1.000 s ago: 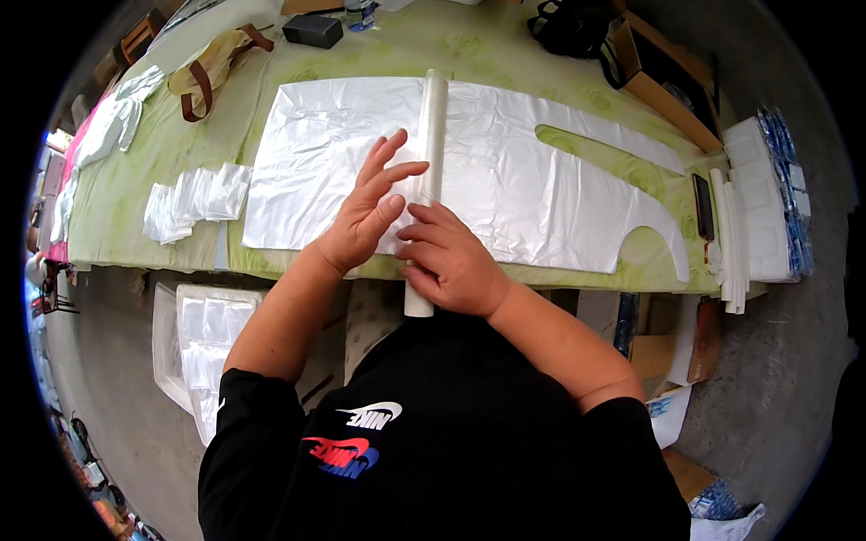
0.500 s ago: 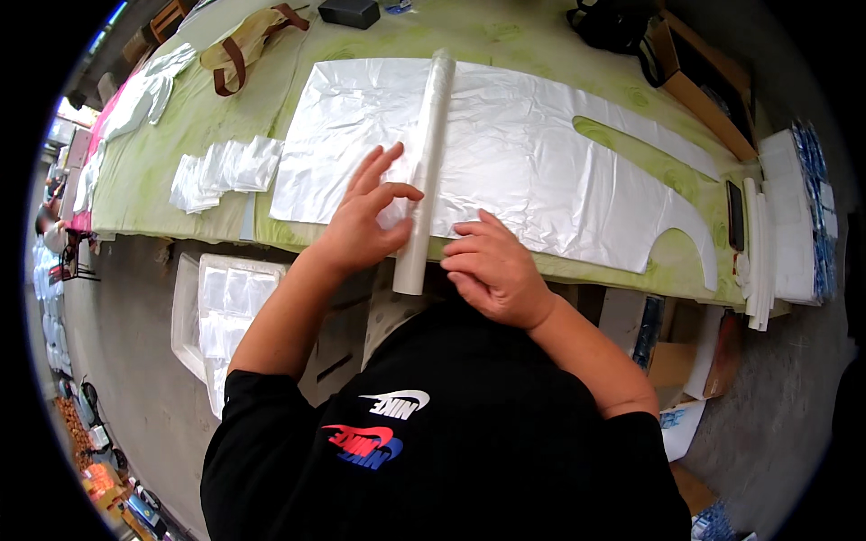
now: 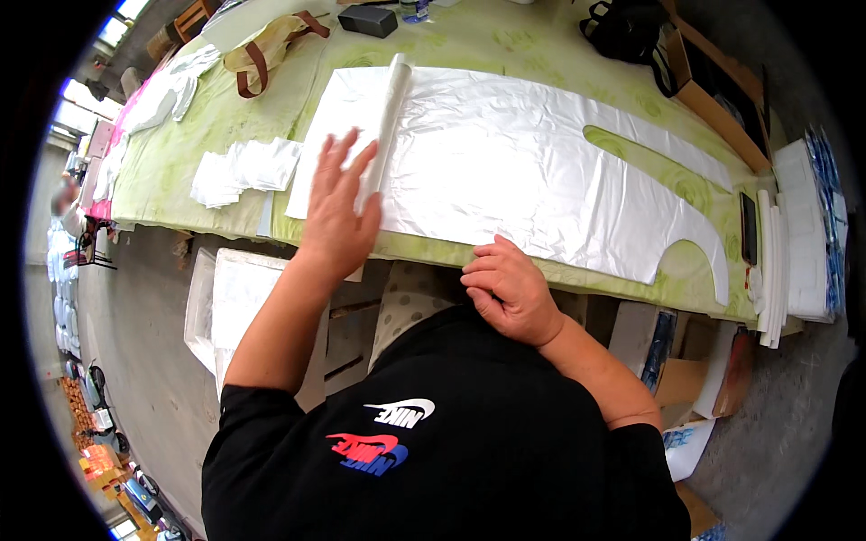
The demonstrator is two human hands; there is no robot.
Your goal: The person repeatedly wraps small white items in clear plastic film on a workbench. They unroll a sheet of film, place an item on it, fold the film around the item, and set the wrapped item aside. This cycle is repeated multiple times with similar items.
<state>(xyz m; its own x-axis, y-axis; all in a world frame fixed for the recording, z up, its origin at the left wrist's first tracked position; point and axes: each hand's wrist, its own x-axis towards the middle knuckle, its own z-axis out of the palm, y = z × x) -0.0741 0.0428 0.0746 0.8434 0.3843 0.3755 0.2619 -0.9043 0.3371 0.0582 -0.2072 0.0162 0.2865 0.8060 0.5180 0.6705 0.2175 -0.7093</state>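
A thin white plastic apron (image 3: 505, 153) lies spread on the green-covered table (image 3: 451, 41), its curved cut-outs at the right. Across its left part lies a pale, translucent roll (image 3: 393, 117), slanting toward me. My left hand (image 3: 338, 212) is over the roll's near part, fingers spread and slightly smeared by motion. It hides that part, so I cannot tell whether it touches the roll. My right hand (image 3: 516, 293) hovers by the table's near edge, fingers loosely bent and slightly apart, with nothing visible in it.
Folded white plastic pieces (image 3: 244, 171) lie left of the apron. A dark box (image 3: 368, 22) and a bag with brown handles (image 3: 255, 68) are at the back. A phone (image 3: 748, 227), white rolls (image 3: 773, 270) and a carton (image 3: 722, 99) line the right side. Below left stands a white bin (image 3: 200, 307).
The roll has shifted left across the apron, with my left hand moving left and its fingers spreading. My right hand stays near the table edge, its fingers slightly more curled.
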